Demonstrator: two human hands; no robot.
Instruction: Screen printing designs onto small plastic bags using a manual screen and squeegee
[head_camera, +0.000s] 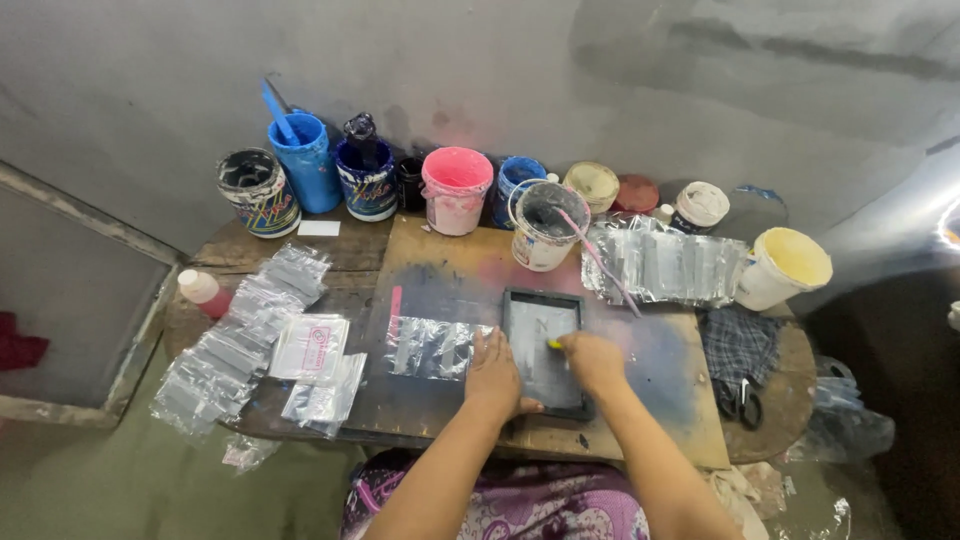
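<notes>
The left hand lies flat on the small dark frame, grip spread, keeping it steady on the bench. The right hand pinches a small yellow piece over the frame.

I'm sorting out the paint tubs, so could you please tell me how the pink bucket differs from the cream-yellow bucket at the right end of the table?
The pink bucket stands upright in the row along the wall; the cream-yellow bucket tilts, apart at the table's right end. The pink bucket is pink inside and smeared pink down its white side; the cream-yellow bucket is yellowish inside with a cleaner white side. Both are open, lidless, round tubs, away from both hands.
</notes>
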